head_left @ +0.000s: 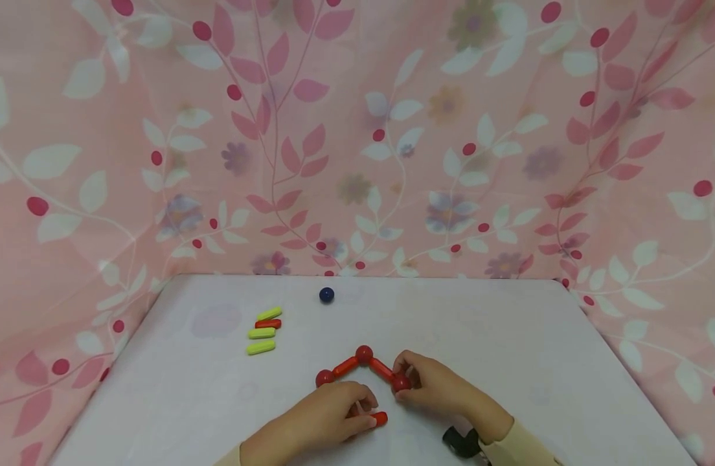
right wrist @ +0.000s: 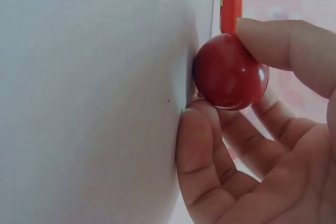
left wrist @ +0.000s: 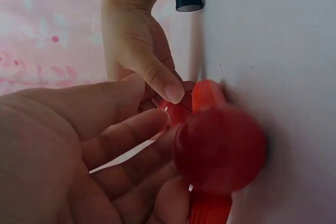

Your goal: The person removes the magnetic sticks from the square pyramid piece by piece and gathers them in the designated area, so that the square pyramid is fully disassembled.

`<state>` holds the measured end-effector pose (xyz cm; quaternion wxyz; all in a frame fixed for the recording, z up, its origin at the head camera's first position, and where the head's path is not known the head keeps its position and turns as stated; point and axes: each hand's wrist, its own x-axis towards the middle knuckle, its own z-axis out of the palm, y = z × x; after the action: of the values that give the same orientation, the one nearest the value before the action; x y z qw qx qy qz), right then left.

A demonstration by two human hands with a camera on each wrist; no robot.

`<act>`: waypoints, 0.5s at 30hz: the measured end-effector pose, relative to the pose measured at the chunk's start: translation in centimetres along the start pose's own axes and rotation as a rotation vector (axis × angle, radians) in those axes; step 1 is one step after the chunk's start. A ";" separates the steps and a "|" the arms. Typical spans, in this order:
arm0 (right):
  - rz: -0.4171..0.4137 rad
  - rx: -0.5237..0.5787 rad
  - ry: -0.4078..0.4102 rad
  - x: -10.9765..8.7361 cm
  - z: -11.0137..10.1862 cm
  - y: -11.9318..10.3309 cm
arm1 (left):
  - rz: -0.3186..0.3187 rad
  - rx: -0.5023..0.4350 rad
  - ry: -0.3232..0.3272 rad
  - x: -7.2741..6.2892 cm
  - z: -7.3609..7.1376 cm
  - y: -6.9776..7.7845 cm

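Observation:
Red balls and red rods form a joined chain on the white tabletop. Its far ball [head_left: 364,354] stands between two rods. My right hand [head_left: 436,383] pinches the ball at the chain's right end; in the right wrist view the thumb presses that red ball [right wrist: 226,72] from one side, fingers on the other. My left hand [head_left: 334,414] lies over the near side, hiding part of the left ball [head_left: 324,377]. Below its thumb a red rod [head_left: 381,419] sticks out. In the left wrist view, loosely bent fingers [left wrist: 142,132] rest against a red ball [left wrist: 223,150], the thumb apart from it.
Three yellow rods [head_left: 261,347] and a red rod [head_left: 268,323] lie at the back left of the table [head_left: 538,336]. A dark blue ball [head_left: 326,295] sits near the far edge. A black curved device [head_left: 462,443] is by the right wrist. Floral cloth [head_left: 357,162] hangs behind.

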<state>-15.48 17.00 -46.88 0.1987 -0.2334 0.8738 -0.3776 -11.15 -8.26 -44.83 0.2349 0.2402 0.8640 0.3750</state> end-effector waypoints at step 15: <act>-0.083 -0.015 -0.071 0.2 0.3 -0.8 | 0.081 0.226 0.256 2.3 -1.6 -1.8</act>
<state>-15.25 16.20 -46.51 0.2121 -0.2841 0.8585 -0.3704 -14.34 -8.84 -45.69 0.0791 0.2498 0.9131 0.3123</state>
